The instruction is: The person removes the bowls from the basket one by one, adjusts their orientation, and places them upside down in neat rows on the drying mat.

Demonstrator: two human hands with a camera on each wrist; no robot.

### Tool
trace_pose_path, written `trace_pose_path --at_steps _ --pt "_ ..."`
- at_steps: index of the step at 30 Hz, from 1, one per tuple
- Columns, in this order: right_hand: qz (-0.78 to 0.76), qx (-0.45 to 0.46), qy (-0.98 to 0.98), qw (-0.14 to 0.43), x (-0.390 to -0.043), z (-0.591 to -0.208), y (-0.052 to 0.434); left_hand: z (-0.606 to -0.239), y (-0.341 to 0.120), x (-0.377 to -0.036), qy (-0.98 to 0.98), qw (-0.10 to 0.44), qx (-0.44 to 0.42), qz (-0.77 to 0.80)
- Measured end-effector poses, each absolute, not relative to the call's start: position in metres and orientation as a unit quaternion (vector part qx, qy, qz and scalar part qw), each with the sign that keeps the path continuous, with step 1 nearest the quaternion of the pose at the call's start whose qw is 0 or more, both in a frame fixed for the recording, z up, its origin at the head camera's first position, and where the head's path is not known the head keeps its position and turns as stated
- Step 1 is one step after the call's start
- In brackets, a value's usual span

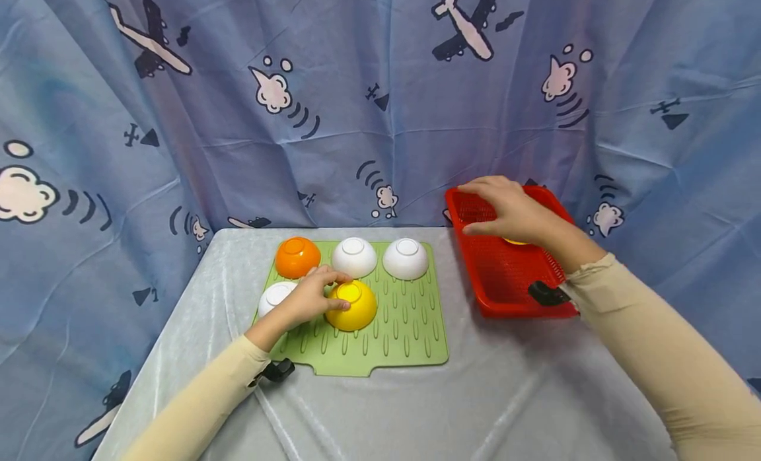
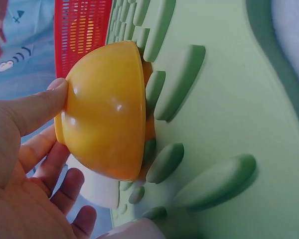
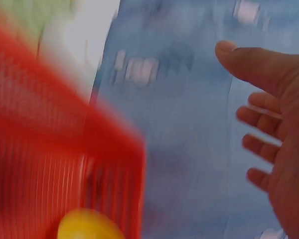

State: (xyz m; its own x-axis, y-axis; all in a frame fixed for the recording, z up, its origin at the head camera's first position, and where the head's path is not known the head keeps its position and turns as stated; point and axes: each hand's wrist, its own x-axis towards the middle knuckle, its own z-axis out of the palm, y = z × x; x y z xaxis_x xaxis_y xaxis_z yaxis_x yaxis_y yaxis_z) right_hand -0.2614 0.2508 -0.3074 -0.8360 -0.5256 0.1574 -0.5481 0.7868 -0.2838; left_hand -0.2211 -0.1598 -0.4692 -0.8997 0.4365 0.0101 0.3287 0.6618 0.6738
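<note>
1. The left hand (image 1: 309, 301) curls around the upturned yellow bowl (image 1: 352, 306) on the green mat (image 1: 410, 329). The left wrist view shows what the head view hides: the thumb (image 2: 37, 107) presses the bowl's base edge, the other fingers reach behind its foot, and the rim is tipped slightly off the mat's ridges.
2. Counted on the mat: five upside-down bowls. Besides the yellow one under the hand, a white bowl (image 1: 275, 297) sits just left of the hand, partly hidden by it. Beyond the fingertips run an orange bowl (image 1: 297, 256), a second white bowl (image 1: 354, 257) and a third white bowl (image 1: 406, 258).
3. To the right of the held bowl the mat lies bare to its edge; bare counter (image 1: 464, 395) spreads nearer the person and between the mat and the basket.
4. The right hand (image 1: 511, 210) hovers over the red basket (image 1: 505, 283), released, fingers spread and holding nothing. The blurred right wrist view confirms the open palm (image 3: 284, 149).
5. A sixth bowl, small and yellow (image 3: 87, 225), lies in the basket below that hand; the head view shows only a sliver of it.
6. The basket's far corner lies close against the blue curtain (image 1: 357, 104) beyond.
</note>
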Motion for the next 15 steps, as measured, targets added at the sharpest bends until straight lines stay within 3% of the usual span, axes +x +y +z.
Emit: trace_pose_path --at_steps 7,15 --pt "0.095 0.212 -0.973 0.001 -0.319 -0.345 0.344 -0.479 -0.163 -0.219 0.905 0.083 0.196 0.37" --pt "0.052 0.17 -0.984 0.0 -0.345 -0.396 0.401 -0.48 -0.161 -0.22 0.904 0.072 0.189 0.377"
